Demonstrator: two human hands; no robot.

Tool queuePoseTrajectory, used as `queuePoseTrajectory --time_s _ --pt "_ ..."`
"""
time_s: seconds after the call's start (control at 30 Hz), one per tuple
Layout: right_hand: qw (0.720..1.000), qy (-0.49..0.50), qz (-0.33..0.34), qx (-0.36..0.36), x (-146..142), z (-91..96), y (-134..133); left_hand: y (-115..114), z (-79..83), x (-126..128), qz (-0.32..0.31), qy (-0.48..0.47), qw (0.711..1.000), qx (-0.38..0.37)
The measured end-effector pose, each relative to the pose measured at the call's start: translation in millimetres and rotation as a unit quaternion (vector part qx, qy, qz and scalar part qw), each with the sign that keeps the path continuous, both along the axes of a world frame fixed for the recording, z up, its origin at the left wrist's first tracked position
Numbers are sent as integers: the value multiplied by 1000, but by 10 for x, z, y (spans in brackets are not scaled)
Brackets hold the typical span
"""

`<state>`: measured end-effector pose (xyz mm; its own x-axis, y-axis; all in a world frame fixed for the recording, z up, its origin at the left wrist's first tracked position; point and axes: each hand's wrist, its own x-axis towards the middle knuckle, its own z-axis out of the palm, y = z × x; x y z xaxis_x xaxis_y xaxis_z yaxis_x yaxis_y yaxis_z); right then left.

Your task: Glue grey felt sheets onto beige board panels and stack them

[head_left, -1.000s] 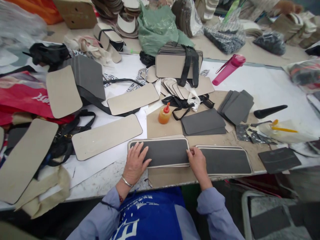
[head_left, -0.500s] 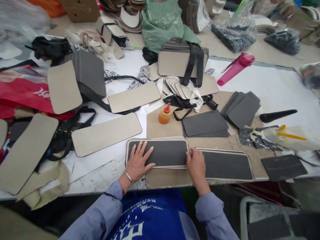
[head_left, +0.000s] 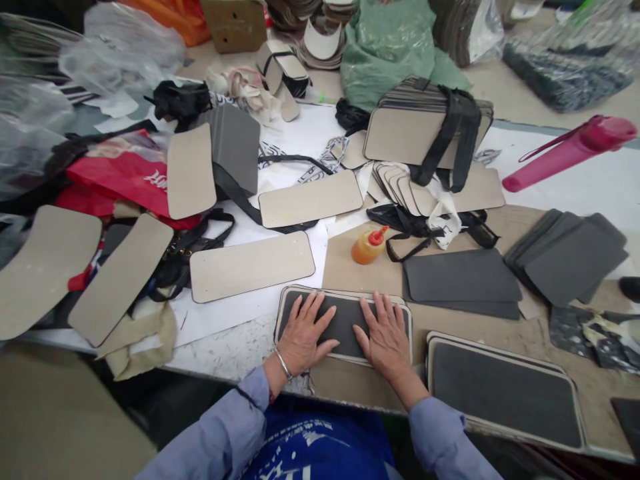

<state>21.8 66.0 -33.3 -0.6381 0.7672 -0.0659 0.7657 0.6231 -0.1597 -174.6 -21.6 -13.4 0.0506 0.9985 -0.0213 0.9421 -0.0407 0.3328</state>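
Both palms lie flat on a dark grey rectangular sheet (head_left: 344,328) with a beige border around it, on top of a small stack at the table's front edge. My left hand (head_left: 304,333) presses its left part, fingers spread, a silver bangle on the wrist. On the right part rests my right hand (head_left: 385,335), fingers also spread and holding nothing. To the right sits a second beige-edged stack topped with a dark grey panel (head_left: 503,387). A squeeze bottle (head_left: 369,245) of orange liquid with a red nozzle stands beyond my hands.
Dark grey sheets (head_left: 463,277) lie behind the right stack, near another grey pile (head_left: 570,257). Beige panels (head_left: 253,265) are spread to the left. Farther back are a strapped beige bundle (head_left: 400,137), a pink bottle (head_left: 570,153) and a green plastic bag (head_left: 395,53).
My right hand has moved from the sheet's right edge onto its top and flattened out, fingers spread. My left hand stays on the sheet. The view has turned toward the left.
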Motion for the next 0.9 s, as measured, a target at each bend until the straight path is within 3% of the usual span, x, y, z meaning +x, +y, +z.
queuePoseTrajectory --time_s 0.27,0.8,0.9 --pt "999 -18 -14 -24 -28 92 0 98 -86 -162 45 30 999 7" --pt "997 0 -45 -60 13 165 17 136 -136 -171 18 38 999 9" --pt "995 9 -94 -37 100 218 -15 71 -98 -180 47 56 997 33"
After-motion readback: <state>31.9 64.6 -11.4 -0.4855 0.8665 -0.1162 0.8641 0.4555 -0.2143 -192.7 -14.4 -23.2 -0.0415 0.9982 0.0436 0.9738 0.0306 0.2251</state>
